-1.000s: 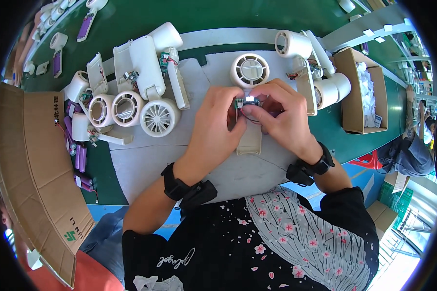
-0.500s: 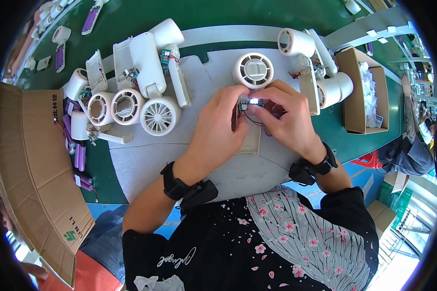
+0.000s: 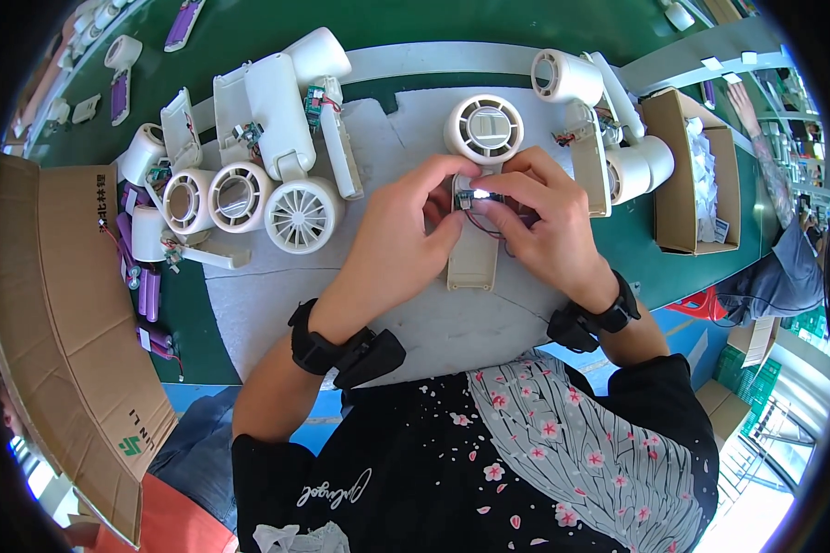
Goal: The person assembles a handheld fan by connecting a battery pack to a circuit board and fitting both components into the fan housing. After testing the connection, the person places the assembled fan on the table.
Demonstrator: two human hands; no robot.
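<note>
A white handheld fan lies in front of me, its round head [image 3: 483,130] at the far end and its open handle shell [image 3: 472,263] running toward me. Over the handle, a small green circuit board [image 3: 465,200] with a glowing white light sits between my hands, thin dark wires looping below it. My right hand [image 3: 551,217] pinches the board's right side with thumb and fingers. My left hand [image 3: 398,230] curls round the left side of the handle, index finger near the fan head and thumb beside the board. Its fingertips partly hide the handle.
Several white fans [image 3: 305,217] with opened handles stand at the left, beside purple battery cells [image 3: 149,295] and a tall cardboard box [image 3: 83,323]. More fan parts [image 3: 627,175] lie at the right, next to a carton [image 3: 673,221] of white pieces. Grey sheeting [image 3: 360,323] covers the bench.
My left hand has shifted slightly left, its thumb drawing away from the wires, so more of the handle shell shows. My right hand stays at the lit board.
</note>
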